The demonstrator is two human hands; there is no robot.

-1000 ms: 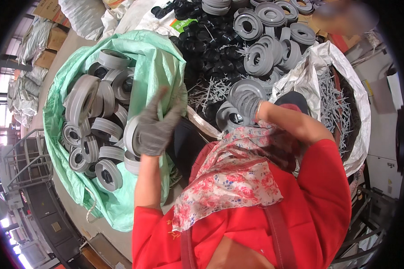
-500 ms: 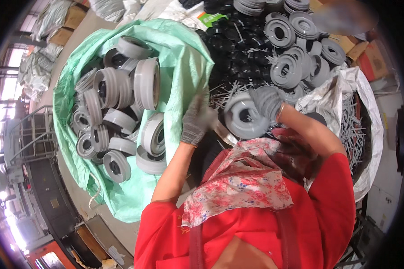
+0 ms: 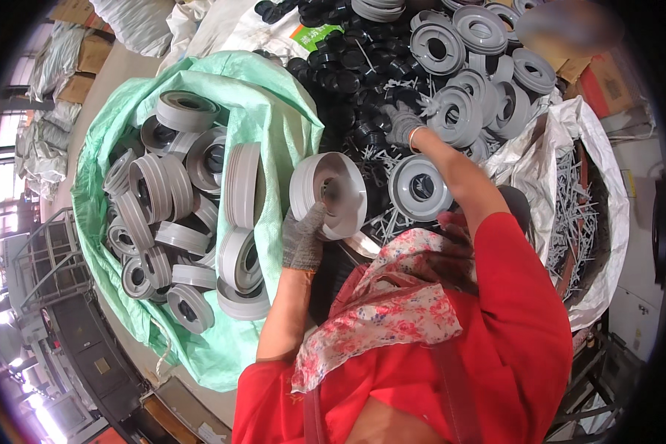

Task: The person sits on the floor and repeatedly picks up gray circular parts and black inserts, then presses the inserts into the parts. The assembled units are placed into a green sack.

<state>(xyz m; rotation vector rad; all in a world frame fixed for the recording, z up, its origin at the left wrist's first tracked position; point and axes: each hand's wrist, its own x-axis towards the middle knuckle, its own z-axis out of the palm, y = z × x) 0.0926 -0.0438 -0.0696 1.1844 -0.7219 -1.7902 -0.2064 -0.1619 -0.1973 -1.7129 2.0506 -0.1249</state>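
My left hand (image 3: 305, 235), in a grey knit glove, grips a grey plastic spool (image 3: 328, 194) by its hub and holds it on edge just right of the green sack (image 3: 274, 111). My right hand (image 3: 403, 122), also gloved, reaches far forward and rests on the heap of small black round parts (image 3: 348, 81), next to the loose grey discs (image 3: 459, 111). Its fingers are curled over the black parts; what they hold is hidden. One grey disc (image 3: 419, 186) lies flat below my right forearm.
The green sack holds several finished grey spools (image 3: 177, 200). A white sack (image 3: 592, 214) at the right holds thin metal pins. Cardboard boxes (image 3: 599, 74) stand at the far right and more sacks (image 3: 137, 22) at the back left. A metal frame (image 3: 44, 259) is at the left.
My left hand has come out of the green sack and now holds a grey spool up. My right hand has stretched from near my chest to the black parts.
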